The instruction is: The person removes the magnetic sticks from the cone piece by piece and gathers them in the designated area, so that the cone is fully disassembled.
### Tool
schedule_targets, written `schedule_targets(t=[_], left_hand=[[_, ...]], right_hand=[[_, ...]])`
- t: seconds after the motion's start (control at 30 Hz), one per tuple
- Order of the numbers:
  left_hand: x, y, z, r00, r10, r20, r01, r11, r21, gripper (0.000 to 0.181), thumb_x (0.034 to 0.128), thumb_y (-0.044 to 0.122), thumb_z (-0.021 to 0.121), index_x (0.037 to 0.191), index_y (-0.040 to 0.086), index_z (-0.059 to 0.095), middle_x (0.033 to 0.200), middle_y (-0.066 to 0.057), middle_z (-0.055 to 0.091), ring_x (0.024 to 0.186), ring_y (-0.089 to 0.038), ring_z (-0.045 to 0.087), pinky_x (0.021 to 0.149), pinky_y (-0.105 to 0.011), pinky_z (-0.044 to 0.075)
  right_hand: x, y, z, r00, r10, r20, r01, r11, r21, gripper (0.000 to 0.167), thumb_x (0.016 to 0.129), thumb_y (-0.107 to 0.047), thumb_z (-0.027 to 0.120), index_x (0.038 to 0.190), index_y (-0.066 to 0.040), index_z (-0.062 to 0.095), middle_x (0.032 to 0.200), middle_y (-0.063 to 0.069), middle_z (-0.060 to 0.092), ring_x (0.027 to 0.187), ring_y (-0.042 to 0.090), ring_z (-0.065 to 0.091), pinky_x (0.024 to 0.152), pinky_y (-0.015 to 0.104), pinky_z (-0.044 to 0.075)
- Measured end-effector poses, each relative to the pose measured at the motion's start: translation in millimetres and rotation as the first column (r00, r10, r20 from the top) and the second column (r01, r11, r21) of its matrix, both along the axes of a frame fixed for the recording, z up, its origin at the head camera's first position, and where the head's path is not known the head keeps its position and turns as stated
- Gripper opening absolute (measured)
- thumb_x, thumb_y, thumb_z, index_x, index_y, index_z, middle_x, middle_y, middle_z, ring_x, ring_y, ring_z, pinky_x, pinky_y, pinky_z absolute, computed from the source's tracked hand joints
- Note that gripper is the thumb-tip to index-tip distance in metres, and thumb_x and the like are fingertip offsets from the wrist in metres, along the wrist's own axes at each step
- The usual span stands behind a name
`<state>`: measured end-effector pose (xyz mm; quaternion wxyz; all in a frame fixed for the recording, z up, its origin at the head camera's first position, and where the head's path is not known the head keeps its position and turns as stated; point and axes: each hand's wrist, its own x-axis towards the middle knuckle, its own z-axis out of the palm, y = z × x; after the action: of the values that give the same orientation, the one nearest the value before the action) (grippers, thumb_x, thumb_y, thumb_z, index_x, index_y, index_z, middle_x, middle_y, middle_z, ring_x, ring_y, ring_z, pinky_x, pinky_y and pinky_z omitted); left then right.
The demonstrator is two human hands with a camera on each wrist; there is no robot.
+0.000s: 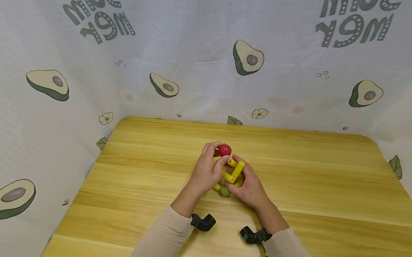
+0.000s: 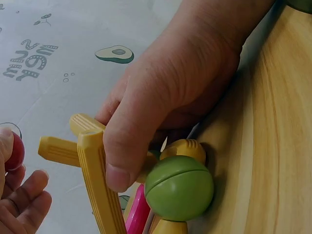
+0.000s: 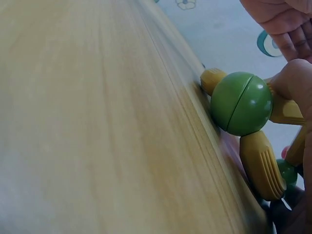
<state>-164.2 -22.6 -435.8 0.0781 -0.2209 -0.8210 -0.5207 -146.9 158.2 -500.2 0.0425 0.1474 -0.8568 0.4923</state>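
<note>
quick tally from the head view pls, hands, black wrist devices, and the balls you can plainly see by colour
Hands: 2 (left hand, right hand)
Black wrist devices: 2
Red: 1 (red ball at the left fingertips)
Green: 1 (green ball below the yellow bars)
Total: 6
Pieces mostly hidden by the hands are left out.

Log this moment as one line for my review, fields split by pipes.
left hand: pinches red ball | right hand: grips yellow sticks | green ball: touching yellow sticks | surface: wooden table
</note>
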Motion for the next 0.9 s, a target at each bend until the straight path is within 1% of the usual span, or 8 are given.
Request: schedule_targets(t=[0.03,0.13,0.33,0.5,0.7,0.83,0.9], left_hand=[[-0.6,-0.5,0.0,1.000,-0.004,0.008,0.004,1.000,0.007,0.042,0.1060,0.020,0.055,0.142,0.000,0.044,0.137,-0.016,0.051,0.121,-0.029,0.062,0.101,-0.039,0.055],[-2.5,-2.7,-1.3,1.000,-0.004,0.029,0.004,1.000,0.006,0.043,0.1065,0.021,0.054,0.143,0.001,0.045,0.137,-0.015,0.052,0.118,-0.028,0.061,0.100,-0.039,0.055],[-8.1,-11.6,-4.5,0.998,0.025,0.059,-0.028,0.999,0.041,0.042,0.1052,0.021,0.057,0.141,0.002,0.047,0.134,-0.015,0.055,0.115,-0.029,0.060,0.101,-0.044,0.054],[-13.0,-21.0,-7.5,0.996,0.064,0.063,-0.068,0.995,0.068,0.042,0.1033,0.020,0.061,0.140,0.003,0.050,0.130,-0.015,0.057,0.114,-0.031,0.061,0.102,-0.049,0.053],[-19.9,-33.3,-13.6,0.991,0.117,0.061,-0.119,0.992,0.047,0.042,0.1007,0.019,0.066,0.138,0.003,0.054,0.127,-0.016,0.061,0.114,-0.031,0.063,0.102,-0.047,0.053],[-25.9,-44.5,-19.6,0.984,0.161,0.080,-0.163,0.986,0.028,0.042,0.0980,0.021,0.070,0.134,0.004,0.058,0.125,-0.015,0.064,0.112,-0.032,0.064,0.099,-0.046,0.054],[-28.9,-51.6,-23.1,0.976,0.193,0.105,-0.195,0.981,0.017,0.042,0.0962,0.023,0.073,0.133,0.006,0.060,0.125,-0.014,0.066,0.111,-0.031,0.064,0.098,-0.046,0.055]], right_hand=[[0.1,0.1,-0.1,1.000,-0.004,0.001,0.004,1.000,0.004,0.086,0.082,-0.012,0.084,0.155,-0.008,0.038,0.154,0.018,0.046,0.142,0.043,0.044,0.117,0.064,0.034],[-0.1,0.3,-0.3,1.000,-0.010,-0.003,0.010,1.000,0.013,0.086,0.082,-0.013,0.084,0.155,-0.008,0.038,0.154,0.018,0.046,0.142,0.043,0.044,0.116,0.064,0.033],[0.7,-0.5,1.3,1.000,-0.011,0.002,0.011,1.000,0.010,0.083,0.084,-0.014,0.083,0.154,-0.008,0.039,0.153,0.019,0.047,0.142,0.042,0.045,0.117,0.063,0.034],[1.3,-1.1,2.5,1.000,-0.010,0.016,0.010,1.000,0.006,0.081,0.086,-0.015,0.081,0.155,-0.008,0.039,0.155,0.018,0.045,0.143,0.041,0.044,0.118,0.062,0.033],[1.9,-1.5,3.4,1.000,-0.018,0.017,0.017,1.000,0.009,0.078,0.088,-0.019,0.080,0.154,-0.009,0.040,0.156,0.017,0.045,0.145,0.041,0.041,0.119,0.063,0.030],[2.1,-1.4,3.7,1.000,-0.022,0.013,0.022,1.000,0.018,0.077,0.089,-0.020,0.079,0.154,-0.010,0.041,0.155,0.018,0.045,0.145,0.041,0.041,0.119,0.063,0.030],[2.3,-1.4,4.0,1.000,-0.023,0.015,0.022,1.000,0.022,0.076,0.089,-0.020,0.079,0.154,-0.010,0.041,0.155,0.018,0.045,0.146,0.041,0.040,0.120,0.063,0.029]])
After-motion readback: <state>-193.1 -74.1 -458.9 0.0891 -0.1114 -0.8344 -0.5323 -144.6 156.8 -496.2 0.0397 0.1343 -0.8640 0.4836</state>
